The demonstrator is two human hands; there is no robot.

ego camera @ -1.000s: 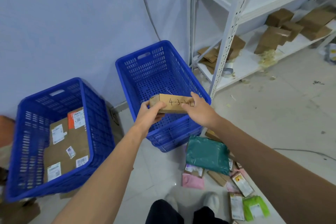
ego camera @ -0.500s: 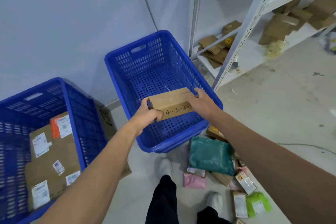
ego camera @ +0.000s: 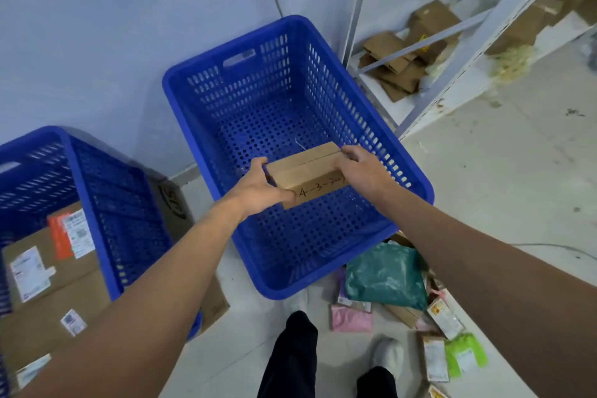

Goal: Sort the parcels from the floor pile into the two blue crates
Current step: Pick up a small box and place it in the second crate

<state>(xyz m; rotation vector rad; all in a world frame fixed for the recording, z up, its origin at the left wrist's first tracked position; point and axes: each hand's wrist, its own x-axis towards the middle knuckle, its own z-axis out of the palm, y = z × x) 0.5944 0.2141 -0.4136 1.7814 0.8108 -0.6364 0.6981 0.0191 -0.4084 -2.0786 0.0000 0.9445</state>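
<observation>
Head camera, looking down: nearest were the person's dark trouser legs and white shoes, and just to their right the floor pile (ego camera: 407, 304) of parcels, a teal mailer bag (ego camera: 386, 275) lying over pink, green and labelled packets. Those were unsorted, so the job looked early.

Beyond the feet, both forearms reached forward over the right blue crate (ego camera: 416, 178). The left hand (ego camera: 258, 189) was closed around the near-left end of a small cardboard box (ego camera: 308, 171), and the right hand (ego camera: 363, 168) clasped its far-right end. Holding it by both short ends probably kept it level for lowering. The box hung inside the crate's rim, above a perforated floor that looked bare, apparently about to be released there.

It was a plain brown oblong with a seam along its top and handwriting, roughly "4-3-30", on the side facing the camera.

To the left stood the left blue crate (ego camera: 84, 191), which held a large labelled carton (ego camera: 55, 294). Farthest off, white metal shelving (ego camera: 452, 68) carried flattened cardboard.
</observation>
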